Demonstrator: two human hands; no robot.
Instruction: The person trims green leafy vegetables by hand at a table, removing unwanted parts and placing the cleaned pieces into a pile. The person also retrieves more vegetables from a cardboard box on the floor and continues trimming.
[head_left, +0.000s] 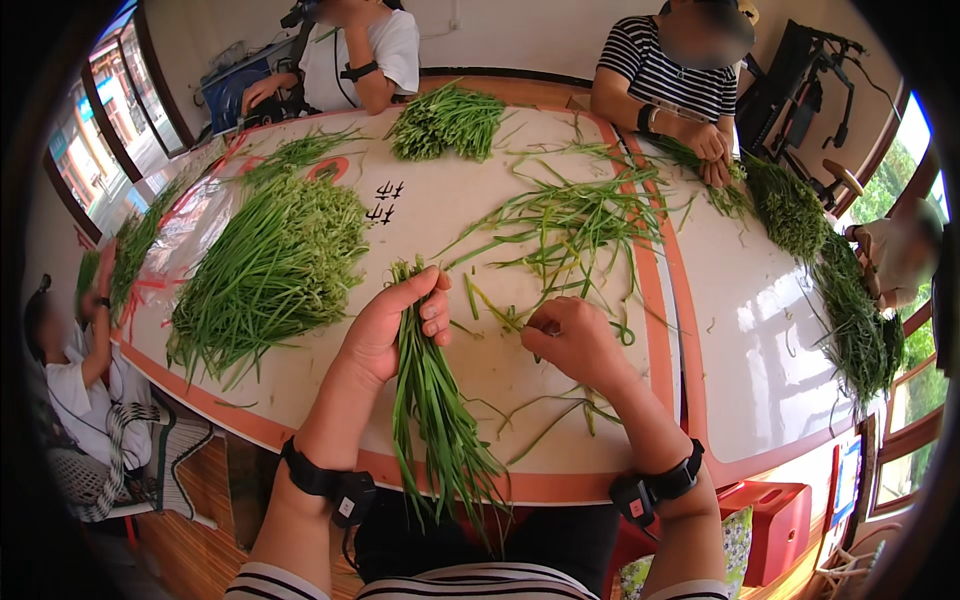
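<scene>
My left hand (409, 319) is closed around a bunch of green leafy stalks, like garlic chives (442, 412), near its pale end; the long leaves hang over the table's near edge. To the right, my right hand (574, 337) is bent over the table, its fingertips pinched at the end of a yellowish leaf (495, 304). Beyond it lies a loose scatter of green and yellowing leaves (577, 225). A large heap of the same greens (277, 262) rests left of my left hand. Another bundle (450, 124) sits at the far edge.
Co-workers sit around the pale table (420, 210) with its orange border; one at the far right handles greens (720, 165). More greens (859, 322) line the right table's far side. Clear plastic (191, 232) lies at left. A red stool (772, 525) stands at lower right.
</scene>
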